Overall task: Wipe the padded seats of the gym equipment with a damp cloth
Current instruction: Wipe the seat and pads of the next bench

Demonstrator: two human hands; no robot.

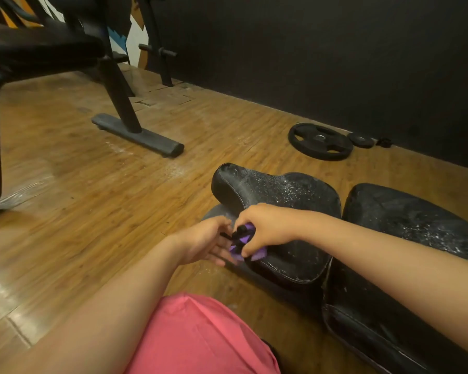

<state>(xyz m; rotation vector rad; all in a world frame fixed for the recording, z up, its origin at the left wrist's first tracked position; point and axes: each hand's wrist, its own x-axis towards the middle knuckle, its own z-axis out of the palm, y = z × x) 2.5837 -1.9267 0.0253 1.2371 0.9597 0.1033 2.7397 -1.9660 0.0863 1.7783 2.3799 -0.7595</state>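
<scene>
**Cloth bunched at the near edge of the seat pad**

We have the cloth (247,231), a purple and black rag, wadded against the near left edge of the bench's seat pad (281,195). It looks soft, light and limp, so it should fold wherever we squeeze it. A damp rag ought to drag a little on vinyl rather than slip. We judge it best taken as a wad in the palm, with a flat face left free underneath to press on the pad.

Our right hand (265,228) is clenched over the top of the bundle, fingers curled down around it and knuckles up. Our left hand (203,241) reaches in from the side, its fingers (219,256) fairly straight and meeting the lower folds. They are blurred, so we cannot tell whether they pinch the cloth or only touch it.

The seat pad is speckled white, as is the back pad (405,225) beside it, so most of the wiping looks undone.
</scene>
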